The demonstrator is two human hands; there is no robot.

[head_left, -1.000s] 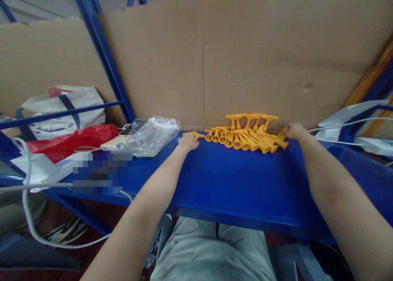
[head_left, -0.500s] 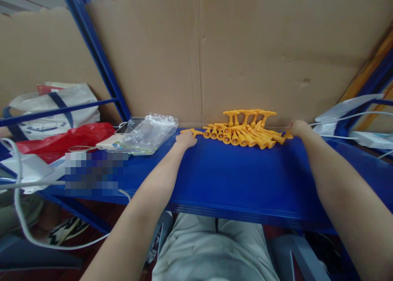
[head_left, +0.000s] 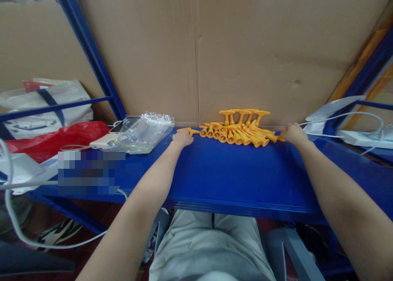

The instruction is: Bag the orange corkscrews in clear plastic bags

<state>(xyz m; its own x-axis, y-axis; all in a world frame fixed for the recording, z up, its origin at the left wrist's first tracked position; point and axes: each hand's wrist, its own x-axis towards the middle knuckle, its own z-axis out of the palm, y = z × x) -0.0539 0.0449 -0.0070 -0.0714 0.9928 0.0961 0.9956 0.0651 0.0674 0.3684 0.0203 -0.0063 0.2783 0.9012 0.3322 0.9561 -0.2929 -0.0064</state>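
A pile of several orange plastic T-handled parts (head_left: 242, 128) lies at the back of a blue shelf (head_left: 233, 174), against a cardboard wall (head_left: 245, 55). My left hand (head_left: 182, 138) rests on the shelf left of the pile, its fingers curled on a single orange part (head_left: 186, 130) that lies apart from the rest. My right hand (head_left: 293, 134) is at the pile's right end, fingertips closed on the outermost orange part (head_left: 276, 137). Both forearms reach across the shelf.
A crumpled clear plastic bag (head_left: 144, 130) lies left of my left hand over a phone (head_left: 124, 124) and a white power bank (head_left: 102, 141). Further left are a red bag (head_left: 52, 139), a white tote (head_left: 46, 105) and a white cable (head_left: 15, 223). White packets and cords (head_left: 337, 111) sit right.
The view has shifted slightly. Both hands stay at the two ends of the orange pile, and the parts have barely moved.
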